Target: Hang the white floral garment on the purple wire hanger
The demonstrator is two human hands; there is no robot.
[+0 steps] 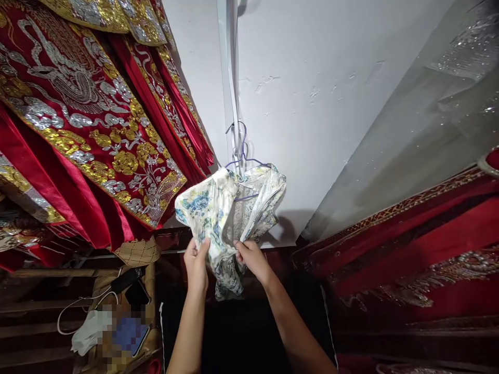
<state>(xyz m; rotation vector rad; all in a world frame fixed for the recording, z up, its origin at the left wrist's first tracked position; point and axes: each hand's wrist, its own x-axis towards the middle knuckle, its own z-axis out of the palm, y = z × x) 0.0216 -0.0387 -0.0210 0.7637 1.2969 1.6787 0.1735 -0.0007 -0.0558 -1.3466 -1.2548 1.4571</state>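
Observation:
A white garment with a blue and yellow floral print [212, 200] hangs in front of me on a thin purple hanger [244, 143], its front parted so the inside shows. My left hand [197, 262] pinches the garment's left side, thumb on top of the cloth. With thumb and fingers closed, my right hand [249, 254] grips the edge of the front opening. The lower part of the garment drops between my wrists. Fingertips behind the cloth are hidden.
Red robes with gold and silver embroidery [125, 161] hang at the left. A bamboo stand [150, 280] bears a phone, a cable and a plastic bag [91, 330]. A white wall [304, 104] rises behind; sheer fabric [374, 135] and red garments [429, 234] are at the right.

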